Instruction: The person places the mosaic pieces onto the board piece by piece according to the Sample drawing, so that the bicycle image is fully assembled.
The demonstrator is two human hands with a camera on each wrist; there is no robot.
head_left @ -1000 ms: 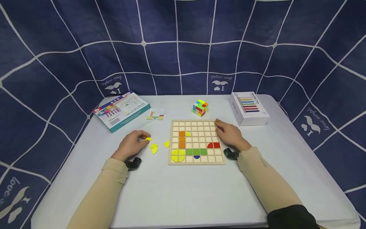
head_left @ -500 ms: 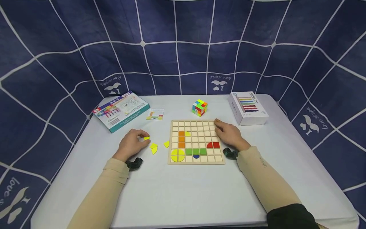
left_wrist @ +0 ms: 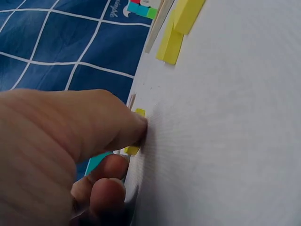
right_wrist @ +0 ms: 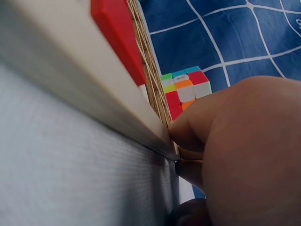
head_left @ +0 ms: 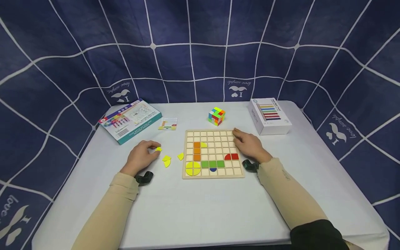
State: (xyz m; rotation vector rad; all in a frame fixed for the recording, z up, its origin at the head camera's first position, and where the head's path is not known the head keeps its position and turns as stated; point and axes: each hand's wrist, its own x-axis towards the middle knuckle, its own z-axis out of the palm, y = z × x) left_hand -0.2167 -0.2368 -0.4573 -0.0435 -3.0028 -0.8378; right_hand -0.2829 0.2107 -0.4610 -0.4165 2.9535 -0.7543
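Observation:
Left of the board, my left hand (head_left: 141,158) pinches a yellow quarter-circle tile (head_left: 158,149) between thumb and fingers, low over the tablecloth; its thumb partly hides the tile (left_wrist: 134,149) in the left wrist view. Two more yellow tiles (head_left: 167,161) lie close by, and another yellow tile (head_left: 180,156) is beside the board's left edge. At the wooden grid board's (head_left: 214,176) far right corner, my right hand (head_left: 250,145) grips the edge. On the board sit orange squares (head_left: 197,151), green squares (head_left: 213,164), red pieces (head_left: 231,157), a blue half-circle (head_left: 213,169) and yellow quarter-circles (head_left: 192,168).
Behind the board stands a puzzle cube (head_left: 216,116). A pattern card (head_left: 168,124) lies next to a flat teal-edged box (head_left: 130,119) at the back left. At the back right is a white box (head_left: 270,116). Blue grid cloth (head_left: 206,62) hangs around the table.
My left hand has drawn slightly left and away from the loose yellow tiles, with the tile between its fingers. My right hand stays at the board's corner. The head view shifts a little.

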